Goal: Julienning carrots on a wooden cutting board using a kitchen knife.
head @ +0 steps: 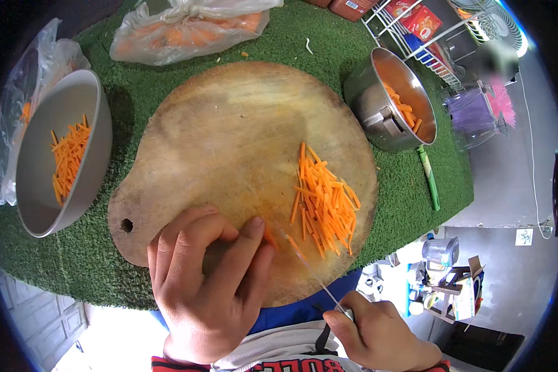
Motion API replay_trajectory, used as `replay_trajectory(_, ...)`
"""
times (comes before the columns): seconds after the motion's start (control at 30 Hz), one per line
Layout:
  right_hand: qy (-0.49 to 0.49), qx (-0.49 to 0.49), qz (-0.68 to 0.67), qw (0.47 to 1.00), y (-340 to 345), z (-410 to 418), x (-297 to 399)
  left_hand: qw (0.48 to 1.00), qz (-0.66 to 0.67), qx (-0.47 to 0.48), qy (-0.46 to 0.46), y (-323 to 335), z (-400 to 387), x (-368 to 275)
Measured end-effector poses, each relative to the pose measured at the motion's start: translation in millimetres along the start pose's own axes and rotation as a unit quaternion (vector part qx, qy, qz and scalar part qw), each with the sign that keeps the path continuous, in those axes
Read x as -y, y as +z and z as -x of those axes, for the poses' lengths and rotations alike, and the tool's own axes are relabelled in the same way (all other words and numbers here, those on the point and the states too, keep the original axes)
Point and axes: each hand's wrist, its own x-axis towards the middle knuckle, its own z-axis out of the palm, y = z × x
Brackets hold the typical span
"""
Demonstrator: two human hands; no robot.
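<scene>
My left hand (209, 274) rests on the round wooden cutting board (223, 130), its fingertips curled over a piece of carrot (269, 236) that they mostly cover. In my right hand (376, 325) is the handle of a kitchen knife (317, 278). Its thin blade reaches up and left over the board, just right of the carrot piece. One cut carrot strip (295, 246) lies against the blade. Farther right on the board is a loose pile of carrot sticks (328, 204).
A grey bowl (32, 153) with carrot sticks stands at left. Right of the board are a steel pot (367, 107) holding carrot pieces and a green-handled peeler or knife (429, 179). Plastic bags (190, 35) of carrots lie behind. Green artificial turf (130, 111) covers the table.
</scene>
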Motion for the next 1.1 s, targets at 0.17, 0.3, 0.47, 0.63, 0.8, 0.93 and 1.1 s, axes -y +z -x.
replay_trajectory(0.17,-0.077,-0.127,0.281,0.948,3,8,-10,0.994,0.088,-0.039,-0.041,-2,11,3)
replay_trajectory(0.3,-0.109,-0.199,0.326,0.918,7,4,-16,0.998,0.058,-0.005,0.033,-16,10,2)
replay_trajectory(0.47,-0.189,-0.232,0.305,0.904,5,8,-18,0.983,-0.107,0.037,0.143,-27,13,-9)
replay_trajectory(0.63,-0.211,-0.235,0.277,0.907,4,18,-18,0.953,-0.177,0.027,0.245,-29,13,-11)
replay_trajectory(0.8,-0.231,-0.24,0.299,0.894,1,21,-26,0.92,-0.179,0.031,0.346,-39,14,-8)
replay_trajectory(0.93,-0.258,-0.25,0.314,0.879,1,24,-27,0.926,-0.145,0.047,0.346,-46,9,-15)
replay_trajectory(1.1,-0.268,-0.254,0.311,0.876,0,21,-29,0.927,-0.135,0.077,0.342,-47,8,-20)
